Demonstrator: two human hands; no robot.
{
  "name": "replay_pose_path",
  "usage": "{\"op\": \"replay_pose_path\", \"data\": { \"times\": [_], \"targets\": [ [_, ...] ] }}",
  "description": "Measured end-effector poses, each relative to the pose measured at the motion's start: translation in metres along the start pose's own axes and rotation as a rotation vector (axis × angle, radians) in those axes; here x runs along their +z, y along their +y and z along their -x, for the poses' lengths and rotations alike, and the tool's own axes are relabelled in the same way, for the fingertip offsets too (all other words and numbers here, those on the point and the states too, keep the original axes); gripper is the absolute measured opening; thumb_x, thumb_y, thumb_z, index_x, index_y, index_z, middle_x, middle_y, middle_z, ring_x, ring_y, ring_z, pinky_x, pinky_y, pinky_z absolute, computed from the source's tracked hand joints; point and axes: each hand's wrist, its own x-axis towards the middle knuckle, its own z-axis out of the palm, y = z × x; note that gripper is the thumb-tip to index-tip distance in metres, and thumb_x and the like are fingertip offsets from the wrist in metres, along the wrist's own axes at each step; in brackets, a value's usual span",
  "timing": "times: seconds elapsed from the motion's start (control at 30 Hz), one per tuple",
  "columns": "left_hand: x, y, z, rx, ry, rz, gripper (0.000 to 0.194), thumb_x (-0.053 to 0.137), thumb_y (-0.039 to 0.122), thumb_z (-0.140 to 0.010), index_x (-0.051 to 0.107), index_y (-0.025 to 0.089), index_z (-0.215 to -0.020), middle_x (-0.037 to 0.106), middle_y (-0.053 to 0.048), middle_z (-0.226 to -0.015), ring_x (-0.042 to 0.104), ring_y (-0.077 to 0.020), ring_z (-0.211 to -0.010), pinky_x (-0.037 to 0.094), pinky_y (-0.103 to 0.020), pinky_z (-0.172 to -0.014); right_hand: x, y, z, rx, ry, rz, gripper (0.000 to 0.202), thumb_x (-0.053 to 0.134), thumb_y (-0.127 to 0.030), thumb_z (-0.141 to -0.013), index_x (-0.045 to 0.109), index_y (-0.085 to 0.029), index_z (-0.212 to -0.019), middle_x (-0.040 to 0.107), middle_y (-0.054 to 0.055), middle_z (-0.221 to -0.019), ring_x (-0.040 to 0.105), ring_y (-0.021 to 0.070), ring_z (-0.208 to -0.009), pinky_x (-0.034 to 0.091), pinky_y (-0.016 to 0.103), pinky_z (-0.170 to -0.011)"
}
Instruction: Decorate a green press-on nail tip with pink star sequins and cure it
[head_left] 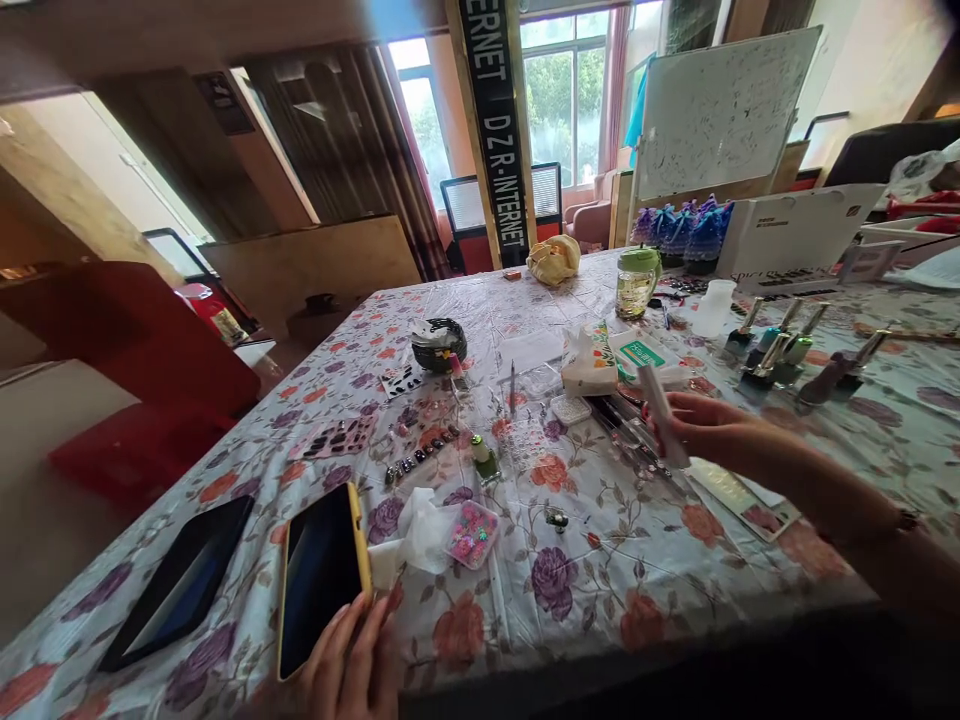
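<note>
My right hand is closed around a pale flat bar, which stands nearly upright above the table; its exact kind is unclear. Under and beside it lie dark slender tools and a card-like sheet. My left hand, fingers stretched out, rests at the lower right corner of a phone in a yellow case. Close by are crumpled white tissue and a small clear box of pink decorations. A green nail polish bottle stands near a row of dark false nails.
A dark tablet lies left on the flowered tablecloth. A black basket, a tissue pack and a green-lidred jar stand farther back. Several polish bottles and a white box are at right.
</note>
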Motion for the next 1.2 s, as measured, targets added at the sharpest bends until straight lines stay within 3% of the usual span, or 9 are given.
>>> {"op": "replay_pose_path", "data": {
  "times": [0.07,0.13,0.23,0.4,0.5,0.63,0.83,1.0,1.2],
  "targets": [
    [-0.002,0.011,-0.008,-0.068,0.011,0.021,0.039,0.049,0.011,-0.083,0.053,0.021,-0.121,0.063,-0.008,-0.113,0.051,-0.0267,-0.115,0.040,-0.043,-0.095,0.016,0.012,-0.010,0.025,-0.130,-0.238,0.027,0.066,-0.030,-0.075,0.063,-0.023,-0.101,0.060,0.002,-0.083,0.058,0.0114,-0.070,0.047,0.025,-0.068],
    [-0.006,0.024,-0.019,-0.192,0.082,0.104,0.033,0.051,0.016,-0.084,0.056,0.022,-0.116,0.063,-0.007,-0.111,0.055,-0.0231,-0.108,0.043,-0.040,-0.093,0.030,0.019,-0.019,0.033,-0.215,-0.317,0.027,0.064,-0.031,-0.077,0.062,-0.022,-0.103,0.058,0.002,-0.084,0.058,0.0115,-0.072,0.047,0.025,-0.070],
    [-0.014,0.045,-0.042,-0.356,0.168,0.204,0.025,0.056,0.021,-0.082,0.061,0.017,-0.106,0.062,-0.010,-0.110,0.057,-0.0224,-0.103,0.043,-0.038,-0.092,0.046,0.021,-0.028,0.029,-0.304,-0.342,0.026,0.062,-0.031,-0.078,0.062,-0.020,-0.103,0.056,0.002,-0.085,0.056,0.0110,-0.072,0.046,0.025,-0.069],
    [-0.025,0.084,-0.094,-0.495,0.126,0.545,0.018,0.054,0.020,-0.083,0.061,0.020,-0.100,0.062,-0.006,-0.107,0.058,-0.0185,-0.101,0.049,-0.032,-0.085,0.067,0.023,-0.040,-0.022,-0.403,-0.377,0.025,0.064,-0.030,-0.078,0.061,-0.019,-0.099,0.054,0.001,-0.081,0.053,0.0083,-0.067,0.044,0.022,-0.065],
    [-0.016,0.105,-0.125,-0.580,0.078,0.850,0.019,0.055,0.022,-0.083,0.060,0.021,-0.101,0.064,-0.006,-0.105,0.060,-0.0183,-0.099,0.051,-0.033,-0.083,0.079,0.030,-0.046,-0.051,-0.440,-0.375,0.023,0.063,-0.031,-0.078,0.061,-0.017,-0.097,0.054,0.001,-0.080,0.052,0.0081,-0.068,0.043,0.022,-0.067],
    [0.014,0.121,-0.151,-0.640,-0.040,1.250,0.043,0.060,0.027,-0.079,0.050,0.020,-0.121,0.062,-0.010,-0.113,0.061,-0.0210,-0.100,0.050,-0.039,-0.088,0.094,0.041,-0.048,-0.079,-0.478,-0.338,0.027,0.065,-0.029,-0.077,0.059,-0.018,-0.101,0.058,0.002,-0.086,0.053,0.0089,-0.075,0.042,0.021,-0.069],
    [0.040,0.128,-0.152,-0.634,0.013,1.353,0.037,0.061,0.025,-0.078,0.058,0.019,-0.114,0.065,-0.009,-0.110,0.063,-0.0207,-0.098,0.052,-0.035,-0.085,0.103,0.045,-0.044,-0.193,-0.469,-0.262,0.027,0.070,-0.024,-0.071,0.058,-0.019,-0.094,0.058,0.000,-0.081,0.052,0.0094,-0.072,0.040,0.022,-0.067],
    [0.037,0.127,-0.148,-0.663,0.064,1.331,0.029,0.056,0.026,-0.081,0.063,0.021,-0.109,0.069,-0.005,-0.102,0.066,-0.0185,-0.087,0.054,-0.033,-0.077,0.109,0.049,-0.038,-0.270,-0.423,-0.218,0.031,0.072,-0.025,-0.069,0.052,-0.021,-0.092,0.053,-0.003,-0.076,0.052,0.0094,-0.070,0.040,0.022,-0.062],
    [0.036,0.125,-0.147,-0.630,0.084,1.242,0.030,0.054,0.022,-0.082,0.062,0.024,-0.111,0.070,-0.002,-0.102,0.065,-0.0172,-0.089,0.053,-0.032,-0.078,0.111,0.053,-0.039,-0.364,-0.371,-0.158,0.034,0.072,-0.024,-0.069,0.049,-0.023,-0.094,0.054,-0.002,-0.080,0.053,0.0093,-0.071,0.042,0.020,-0.057]
  ]
}}
